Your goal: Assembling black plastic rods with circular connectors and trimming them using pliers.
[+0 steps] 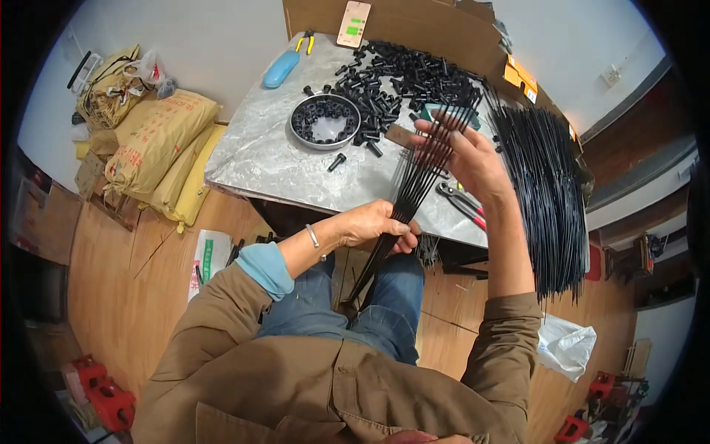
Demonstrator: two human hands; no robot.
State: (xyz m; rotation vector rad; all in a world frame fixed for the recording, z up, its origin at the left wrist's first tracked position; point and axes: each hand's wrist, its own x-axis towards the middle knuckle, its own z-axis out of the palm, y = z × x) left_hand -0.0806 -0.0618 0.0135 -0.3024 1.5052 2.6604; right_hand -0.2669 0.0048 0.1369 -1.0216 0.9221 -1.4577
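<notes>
A fanned bundle of long, thin black strips [416, 190] slants up from between my knees to over the table's front edge. My left hand [381, 226] is closed around its middle, thumb on top. Farther up, my right hand [473, 159] has its thumb on the front of the spread upper ends and its fingers behind them. A big heap of similar black strips [543, 200] hangs over the table's right side, beside my right forearm. Red-handled pliers [460, 202] lie below my right hand, and a small brown block [398, 135] lies to its left.
On the grey table [248, 159] are a round metal dish [325, 144] of small black parts, a pile of black bolt-like pieces [421, 74], a blue case [281, 69], yellow-handled pliers [305, 43] and a phone [353, 24]. Cardboard [421, 26] walls the back. Yellow sacks [159, 140] stand left.
</notes>
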